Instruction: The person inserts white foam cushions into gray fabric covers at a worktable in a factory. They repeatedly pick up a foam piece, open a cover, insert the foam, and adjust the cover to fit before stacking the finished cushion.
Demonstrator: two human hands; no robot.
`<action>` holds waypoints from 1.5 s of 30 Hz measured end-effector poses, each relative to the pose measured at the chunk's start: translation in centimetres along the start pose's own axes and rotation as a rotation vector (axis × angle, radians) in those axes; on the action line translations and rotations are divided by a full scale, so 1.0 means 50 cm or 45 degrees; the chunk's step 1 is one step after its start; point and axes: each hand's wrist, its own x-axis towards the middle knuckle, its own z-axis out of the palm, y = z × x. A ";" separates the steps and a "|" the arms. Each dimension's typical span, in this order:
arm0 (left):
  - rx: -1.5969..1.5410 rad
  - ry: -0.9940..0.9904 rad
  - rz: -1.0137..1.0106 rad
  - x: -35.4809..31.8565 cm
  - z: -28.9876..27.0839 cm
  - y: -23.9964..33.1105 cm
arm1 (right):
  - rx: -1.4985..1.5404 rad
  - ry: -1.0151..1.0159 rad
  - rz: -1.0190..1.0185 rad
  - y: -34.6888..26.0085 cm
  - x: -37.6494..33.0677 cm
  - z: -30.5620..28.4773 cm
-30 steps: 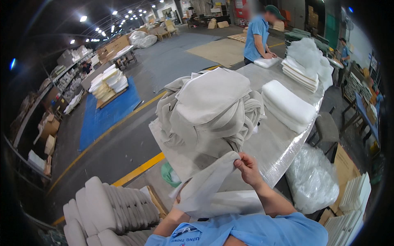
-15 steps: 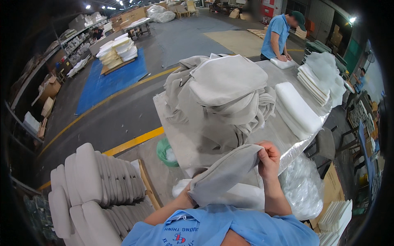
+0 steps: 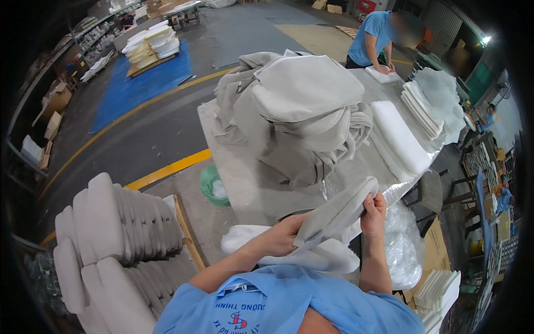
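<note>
Between my two hands, above the near edge of the work table [image 3: 222, 192], a grey cushion cover [image 3: 336, 210] is stretched at a slant. My left hand [image 3: 283, 234] grips its lower left end, with the fingertips partly hidden by the fabric. The fingers of my right hand [image 3: 374, 213] pinch its upper right end. The cover looks flat and narrow, turned partly edge-on. Just under it, close to my body, lies a white padding piece [image 3: 328, 257]. Beyond my hands rises a big heap of grey covers [image 3: 306, 94].
Finished-looking grey cushions [image 3: 139, 222] are stacked at my left. White foam pads [image 3: 397, 142] and padding sheets [image 3: 423, 108] lie along the table's right. A green bag [image 3: 212, 186] is by the left edge, clear plastic [image 3: 401, 245] at the right. A co-worker [image 3: 374, 42] handles a pad at the far end.
My left hand has moved right and up, nearer to my right hand. The cover has turned from broad side to a narrower, steeper slant, uncovering more of the white padding.
</note>
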 end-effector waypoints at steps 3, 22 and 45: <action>-0.341 0.028 -0.084 -0.014 -0.020 -0.034 | 0.120 0.049 0.020 0.002 0.004 -0.007; -1.253 0.167 -0.043 -0.087 0.022 -0.082 | -1.512 -0.918 -0.294 -0.496 -0.027 0.121; -0.984 0.993 0.137 -0.197 0.065 -0.118 | -0.102 -1.033 1.420 0.020 -0.002 0.381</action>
